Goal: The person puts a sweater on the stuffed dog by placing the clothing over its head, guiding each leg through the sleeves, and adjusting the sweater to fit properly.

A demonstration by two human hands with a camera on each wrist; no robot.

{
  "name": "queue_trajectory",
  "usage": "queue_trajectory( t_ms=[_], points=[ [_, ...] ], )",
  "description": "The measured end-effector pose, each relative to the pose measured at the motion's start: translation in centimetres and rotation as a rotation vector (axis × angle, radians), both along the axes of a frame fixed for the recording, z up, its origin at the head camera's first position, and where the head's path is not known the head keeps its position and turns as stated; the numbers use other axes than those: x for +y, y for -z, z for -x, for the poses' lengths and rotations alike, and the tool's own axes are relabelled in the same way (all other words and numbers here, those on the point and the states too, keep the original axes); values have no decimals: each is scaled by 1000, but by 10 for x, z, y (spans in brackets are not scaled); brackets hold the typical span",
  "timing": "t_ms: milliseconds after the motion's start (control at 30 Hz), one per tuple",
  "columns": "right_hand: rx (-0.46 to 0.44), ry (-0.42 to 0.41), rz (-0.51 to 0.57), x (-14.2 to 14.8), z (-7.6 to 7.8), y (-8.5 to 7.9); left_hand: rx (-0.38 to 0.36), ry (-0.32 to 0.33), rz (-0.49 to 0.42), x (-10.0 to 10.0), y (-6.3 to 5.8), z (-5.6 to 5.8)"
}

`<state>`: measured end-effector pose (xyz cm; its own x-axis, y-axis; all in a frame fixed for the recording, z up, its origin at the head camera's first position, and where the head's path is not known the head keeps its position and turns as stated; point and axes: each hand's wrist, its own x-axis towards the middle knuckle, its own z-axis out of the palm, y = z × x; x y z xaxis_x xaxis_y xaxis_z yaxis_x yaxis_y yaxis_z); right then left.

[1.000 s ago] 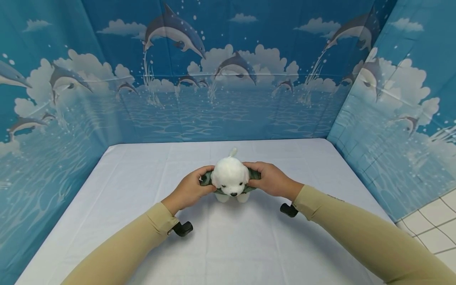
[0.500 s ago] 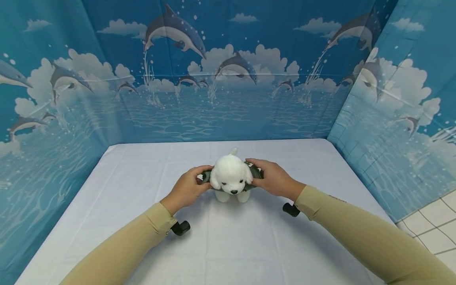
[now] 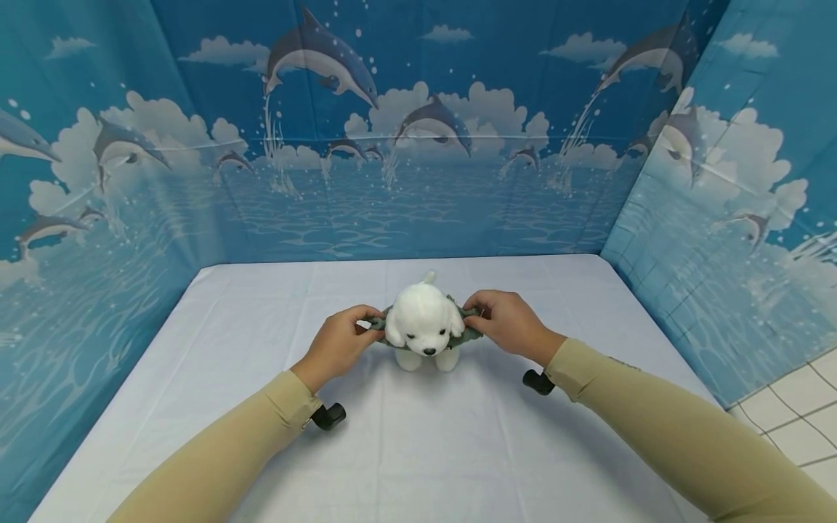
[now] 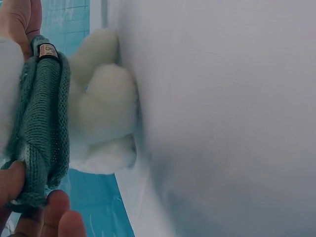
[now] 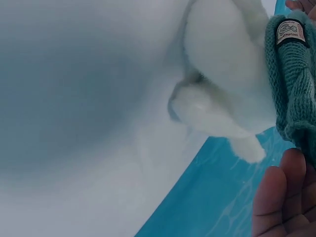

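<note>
A white plush dog (image 3: 421,316) stands on its legs at the table's middle, its face toward me. Round its body, below the head, sits a green knitted sweater (image 4: 42,113) with a small label (image 5: 290,31) sewn on its ribbed edge. My left hand (image 3: 336,341) pinches the sweater's sleeve end between thumb and fingers on the dog's left side as I look. On the opposite side my right hand (image 3: 513,325) pinches the other sleeve end. Both sleeves are drawn outward from the body. The dog's back is mostly hidden behind its head.
A white cloth covers the table (image 3: 431,450). Blue curtains (image 3: 418,203) printed with dolphins hang at the back and both sides. Black wrist cameras (image 3: 329,416) jut below the tan sleeves (image 3: 222,450). White floor tiles (image 3: 801,407) show at the right.
Both hands have shifted outward from the dog, the right one more, and the knitted sleeves now stretch out to each side. The dog's head has barely moved.
</note>
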<state>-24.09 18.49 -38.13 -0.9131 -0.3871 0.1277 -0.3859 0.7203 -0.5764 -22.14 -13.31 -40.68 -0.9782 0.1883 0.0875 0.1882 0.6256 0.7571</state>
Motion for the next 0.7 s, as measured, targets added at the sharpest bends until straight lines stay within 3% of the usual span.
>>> queue_trajectory(
  t_ms=[300, 700],
  points=[
    [-12, -6, -3, 4, 4, 10, -40, -22, 23, 0, 6, 8],
    [-8, -8, -59, 3, 9, 19, -38, -47, 67, -2, 18, 15]
  ],
)
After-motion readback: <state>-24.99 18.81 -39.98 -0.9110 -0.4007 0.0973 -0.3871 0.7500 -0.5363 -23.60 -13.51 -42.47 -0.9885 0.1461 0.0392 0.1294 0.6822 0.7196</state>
